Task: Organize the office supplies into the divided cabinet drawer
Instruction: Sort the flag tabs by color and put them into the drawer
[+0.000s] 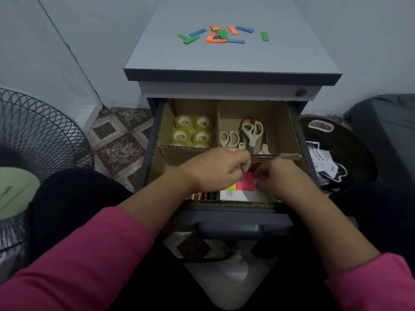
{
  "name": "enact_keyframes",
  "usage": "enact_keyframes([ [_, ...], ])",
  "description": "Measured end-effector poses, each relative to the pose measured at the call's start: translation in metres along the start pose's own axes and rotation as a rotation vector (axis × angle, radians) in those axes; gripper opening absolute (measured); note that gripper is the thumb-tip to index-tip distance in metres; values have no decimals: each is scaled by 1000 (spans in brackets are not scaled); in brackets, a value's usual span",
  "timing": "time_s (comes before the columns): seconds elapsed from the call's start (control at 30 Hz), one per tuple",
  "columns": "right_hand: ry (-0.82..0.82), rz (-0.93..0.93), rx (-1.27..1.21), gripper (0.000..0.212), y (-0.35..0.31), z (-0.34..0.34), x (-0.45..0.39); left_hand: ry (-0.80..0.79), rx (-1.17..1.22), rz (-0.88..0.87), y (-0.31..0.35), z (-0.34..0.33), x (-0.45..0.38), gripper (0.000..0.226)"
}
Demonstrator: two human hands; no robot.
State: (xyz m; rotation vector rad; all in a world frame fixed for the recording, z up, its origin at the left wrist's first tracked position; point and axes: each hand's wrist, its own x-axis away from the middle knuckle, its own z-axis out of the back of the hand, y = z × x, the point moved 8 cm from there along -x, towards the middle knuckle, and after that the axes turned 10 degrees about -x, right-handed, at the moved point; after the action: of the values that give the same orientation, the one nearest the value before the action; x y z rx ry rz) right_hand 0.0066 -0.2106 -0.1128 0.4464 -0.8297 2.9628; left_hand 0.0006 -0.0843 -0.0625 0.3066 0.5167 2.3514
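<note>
Both hands, left point(219, 169) and right point(281, 179), meet with fingers curled.

Lower left of the frame: a black wire-grille fan point(33, 140) with a pale green hub, lying close to the patterned tile floor point(121, 140) — brown diamonds set in a light mosaic. Upper left: a pale wall point(45, 52) crossed by a dark diagonal line. Right edge: a round black bin point(350, 142) holding white printed wrappers, and beside it — toward the far right — a dark grey bulky object point(390, 122), its identity unclear.
</note>
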Motion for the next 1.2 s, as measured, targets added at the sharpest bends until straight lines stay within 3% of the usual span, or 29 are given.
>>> enact_keyframes([
  [0.37,10,25,3,20,-4,1,2,0,-13,-13,-1,0,-1,17],
  [0.57,-26,48,8,21,-13,-1,6,-116,-310,-95,0,-21,-5,17],
  [0.77,-19,64,51,24,-18,-1,7,-156,-381,-104,-4,-27,-5,20],
  [1.2,-2,78,16,25,-20,1,10,-104,-271,-58,-6,-21,-6,14],
])
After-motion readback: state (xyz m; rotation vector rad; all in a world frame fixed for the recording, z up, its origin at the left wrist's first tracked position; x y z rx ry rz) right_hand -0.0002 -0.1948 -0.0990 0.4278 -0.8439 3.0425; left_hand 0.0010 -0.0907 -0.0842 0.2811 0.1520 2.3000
